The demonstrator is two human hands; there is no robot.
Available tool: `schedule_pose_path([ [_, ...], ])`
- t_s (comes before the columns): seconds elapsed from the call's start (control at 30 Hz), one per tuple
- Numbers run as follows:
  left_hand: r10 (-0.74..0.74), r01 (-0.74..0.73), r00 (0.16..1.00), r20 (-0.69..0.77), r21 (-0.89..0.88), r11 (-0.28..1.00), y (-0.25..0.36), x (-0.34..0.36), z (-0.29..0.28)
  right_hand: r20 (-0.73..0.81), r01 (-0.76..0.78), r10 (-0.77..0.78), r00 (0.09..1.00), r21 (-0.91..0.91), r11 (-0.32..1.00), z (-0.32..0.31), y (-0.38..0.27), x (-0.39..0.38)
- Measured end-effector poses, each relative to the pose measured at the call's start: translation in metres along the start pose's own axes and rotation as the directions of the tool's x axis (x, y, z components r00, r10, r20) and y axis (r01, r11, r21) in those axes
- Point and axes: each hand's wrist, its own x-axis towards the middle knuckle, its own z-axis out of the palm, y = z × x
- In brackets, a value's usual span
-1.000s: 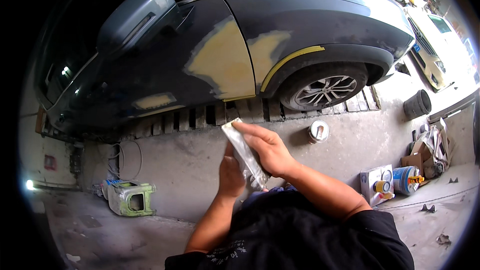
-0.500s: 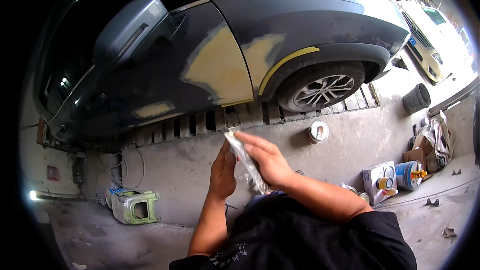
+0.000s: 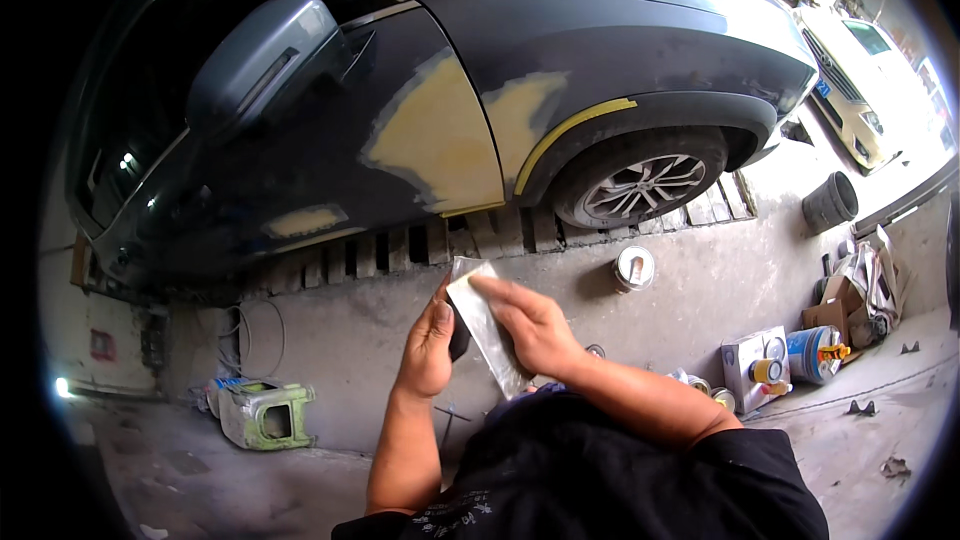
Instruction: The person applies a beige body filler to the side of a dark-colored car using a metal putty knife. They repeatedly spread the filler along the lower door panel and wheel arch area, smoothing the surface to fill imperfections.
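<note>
Between my two hands is a long, flat, whitish strip [image 3: 487,328] with a shiny, see-through edge, its kind unclear. A dark piece [image 3: 459,336] shows beside its left edge. My left hand [image 3: 427,360] grips it from the left, thumb up and fingers mostly hidden behind. From the right, my right hand [image 3: 545,332] clasps the strip, fingers bent over its upper end. Ahead stands a dark grey car [image 3: 620,50]. Its door bears a yellowish filler patch [image 3: 440,135], and the fender carries another filler patch [image 3: 520,115]. Yellow tape [image 3: 565,135] lines the wheel arch.
A white tub [image 3: 634,268] stands on the floor near the wheel [image 3: 640,185]. At right are a black bucket [image 3: 830,202], blue can [image 3: 812,355] and cardboard box [image 3: 828,318]. A green-white stool [image 3: 265,413] lies at left. A white car [image 3: 850,90] is parked far right.
The strip has turned so that its broad face shows more. Both hands have shifted slightly down, the left one also a little to the left.
</note>
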Motion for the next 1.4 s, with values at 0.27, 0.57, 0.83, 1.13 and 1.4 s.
schedule_pose_path([
  [0.27,-0.125,0.135,0.983,0.138,-0.073,0.988,0.005,-0.003,-0.015,0.074,0.165,-0.150,0.986,-0.262,0.951,-0.013,0.009,-0.009],
  [0.57,-0.428,0.394,0.856,0.290,0.170,0.903,0.035,-0.004,-0.039,0.127,0.380,-0.359,0.924,-0.366,0.849,-0.050,0.000,0.013],
  [0.83,-0.301,0.589,0.740,0.601,-0.365,0.721,0.010,-0.005,-0.050,0.476,-0.187,0.134,0.869,0.066,0.980,-0.064,0.000,-0.002],
  [1.13,-0.282,0.603,0.744,0.606,-0.426,0.675,0.009,-0.007,-0.040,0.584,-0.300,0.176,0.793,0.122,0.946,-0.075,-0.007,-0.006],
  [1.4,-0.287,0.490,0.825,0.487,-0.362,0.793,0.010,-0.004,-0.038,0.327,-0.021,-0.005,0.945,0.077,0.997,-0.067,-0.021,0.025],
])
